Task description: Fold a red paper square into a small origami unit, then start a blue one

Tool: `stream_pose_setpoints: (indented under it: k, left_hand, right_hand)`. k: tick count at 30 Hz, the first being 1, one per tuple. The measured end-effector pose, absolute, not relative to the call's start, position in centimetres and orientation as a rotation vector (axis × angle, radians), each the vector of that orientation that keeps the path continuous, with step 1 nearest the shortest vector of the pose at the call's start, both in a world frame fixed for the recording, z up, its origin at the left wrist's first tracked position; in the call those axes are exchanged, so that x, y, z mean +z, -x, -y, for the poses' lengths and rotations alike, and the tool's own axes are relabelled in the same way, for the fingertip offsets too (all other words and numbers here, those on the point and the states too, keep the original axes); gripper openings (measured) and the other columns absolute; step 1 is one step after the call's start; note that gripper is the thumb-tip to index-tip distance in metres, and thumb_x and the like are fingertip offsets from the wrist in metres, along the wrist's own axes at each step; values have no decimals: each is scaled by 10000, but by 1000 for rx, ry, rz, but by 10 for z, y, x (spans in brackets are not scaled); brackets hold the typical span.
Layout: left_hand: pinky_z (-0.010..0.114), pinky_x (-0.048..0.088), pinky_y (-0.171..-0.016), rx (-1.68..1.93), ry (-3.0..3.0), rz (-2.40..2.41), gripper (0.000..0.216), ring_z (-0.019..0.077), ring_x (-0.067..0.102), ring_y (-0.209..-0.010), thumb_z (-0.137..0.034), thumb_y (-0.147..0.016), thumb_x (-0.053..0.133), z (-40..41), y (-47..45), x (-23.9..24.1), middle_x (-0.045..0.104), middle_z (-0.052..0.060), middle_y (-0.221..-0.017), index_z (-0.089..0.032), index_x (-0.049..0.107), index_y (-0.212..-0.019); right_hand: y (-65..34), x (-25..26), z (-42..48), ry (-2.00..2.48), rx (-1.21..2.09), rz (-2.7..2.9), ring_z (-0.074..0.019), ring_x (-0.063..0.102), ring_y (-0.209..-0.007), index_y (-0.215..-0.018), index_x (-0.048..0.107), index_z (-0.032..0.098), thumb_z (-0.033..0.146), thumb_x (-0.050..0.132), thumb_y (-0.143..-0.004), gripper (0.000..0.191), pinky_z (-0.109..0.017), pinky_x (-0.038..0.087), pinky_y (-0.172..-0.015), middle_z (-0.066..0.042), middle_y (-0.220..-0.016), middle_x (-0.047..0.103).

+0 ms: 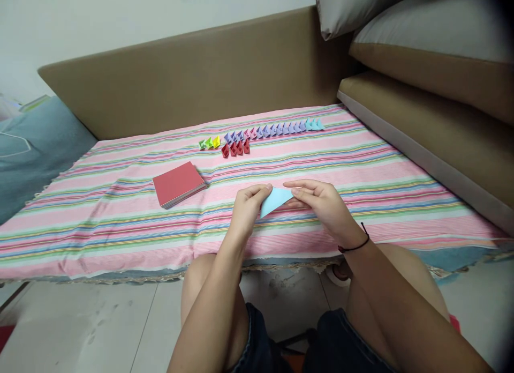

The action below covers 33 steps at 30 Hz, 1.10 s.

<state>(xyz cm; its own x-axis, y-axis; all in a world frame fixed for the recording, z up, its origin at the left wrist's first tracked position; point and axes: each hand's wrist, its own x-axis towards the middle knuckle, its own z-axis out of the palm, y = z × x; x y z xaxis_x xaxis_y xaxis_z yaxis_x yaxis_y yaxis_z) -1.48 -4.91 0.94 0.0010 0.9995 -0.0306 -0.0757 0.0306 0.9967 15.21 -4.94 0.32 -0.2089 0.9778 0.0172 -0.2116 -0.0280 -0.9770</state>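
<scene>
Between my two hands is a light blue sheet of paper [275,200], folded into a triangle and held just above the striped cloth. My left hand [249,202] pinches its left corner between thumb and fingers. At the right corner, my right hand [319,199] grips the paper with the thumb on top and the fingers partly hidden behind. Farther back stand small folded paper pieces in rows: a long row of purple ones [277,129], light blue ones [314,124] at its right end, dark red ones [236,148] in front, and green and yellow ones [209,142] to the left.
A stack of square paper with a red top sheet [179,183] lies left of my hands. The striped cloth [120,223] covers the seat. Behind it rises a brown backrest [201,78]; cushions [433,94] are piled at the right. My knees are at the front edge.
</scene>
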Motion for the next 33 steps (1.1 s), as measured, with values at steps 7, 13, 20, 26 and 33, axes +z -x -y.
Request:
stream_pose_setpoints:
  k: [7, 13, 20, 26, 33]
  left_hand:
    - [215, 367, -499, 1219, -1007, -1151, 304, 80, 483, -496, -377, -569, 773, 51, 12, 8, 582, -12, -558, -123, 672, -701]
    - [236, 461, -578, 1295, -1026, -1129, 367, 119, 587, -630, -337, -621, 745, 53, 7, 10, 645, 4, -705, -152, 647, -922]
    - [220, 466, -597, 1369, -946, -1079, 299, 96, 586, -593, -295, -569, 792, 52, 6, 7, 643, 0, -656, -132, 648, -774]
    - [209, 491, -575, 1296, -650, -897, 334, 95, 597, -563, -249, -505, 831, 53, 2, 5, 623, -29, -620, -144, 607, -730]
    - [234, 527, -668, 1224, -570, -737, 264, 105, 629, -606, -206, -596, 799, 52, 0, 0, 645, -15, -672, -141, 594, -749]
  right_hand:
    - [-148, 4, 49, 945, 1395, 1098, -161, 669, -683, -999, 646, 201, 371, 705, -716, 335, -338, 557, -765, -8, -752, 683]
    - [-146, 0, 49, 1019, 1287, 1144, -159, 634, -630, -701, 601, 185, 354, 777, -618, 258, -310, 528, -696, 17, -602, 611]
    - [-145, 1, 50, 901, 1397, 1217, -144, 620, -661, -756, 643, 178, 328, 748, -668, 203, -293, 521, -682, 5, -672, 635]
    - [-143, 1, 51, 732, 1506, 1213, -160, 643, -763, -938, 682, 201, 327, 763, -663, 313, -311, 538, -720, -27, -872, 697]
    - [-142, 1, 50, 723, 1469, 1198, -153, 645, -748, -937, 705, 225, 335, 762, -666, 298, -295, 548, -703, -15, -871, 706]
